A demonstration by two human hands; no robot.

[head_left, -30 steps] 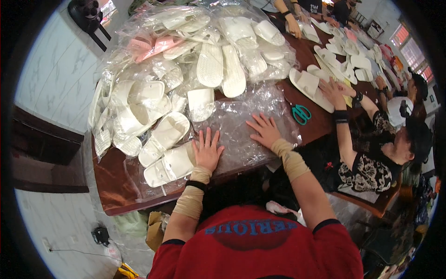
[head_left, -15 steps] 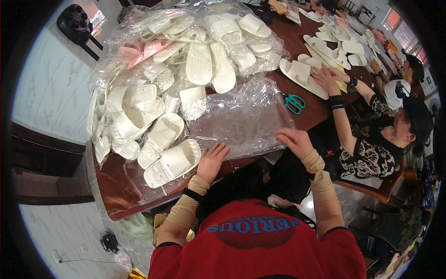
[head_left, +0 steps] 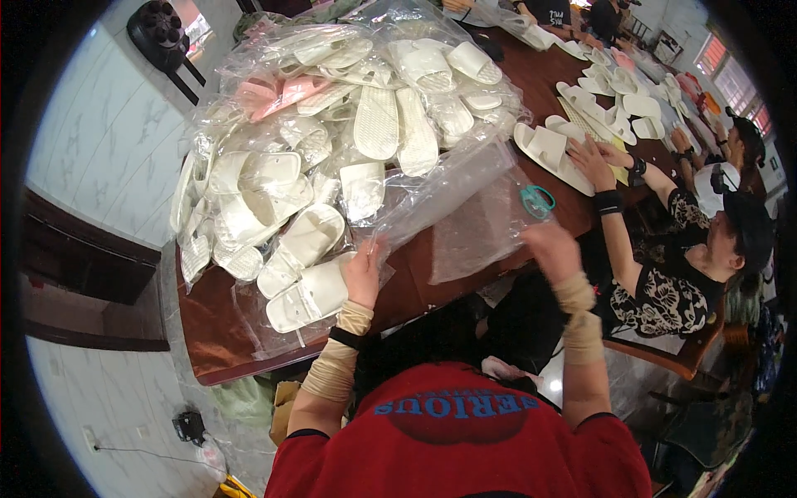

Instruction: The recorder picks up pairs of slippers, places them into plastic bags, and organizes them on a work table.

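Our left hand (head_left: 363,272), fingers closed, pinches the near end of a clear plastic bag (head_left: 444,195) that slants across the brown table (head_left: 407,284) beside the white slide sandals (head_left: 376,124). Our right hand (head_left: 551,249), half curled and blurred, is by the corner of a second, flat bag (head_left: 466,245); we can't tell whether it grips anything. We do best to pinch lightly, separate single layers, and avoid snagging the teal-handled scissors (head_left: 538,201).

Over by the marbled wall (head_left: 91,124) I can see a black stool (head_left: 159,37). Lower down, a cardboard box (head_left: 283,408) sits beside a pale green sack (head_left: 246,400).
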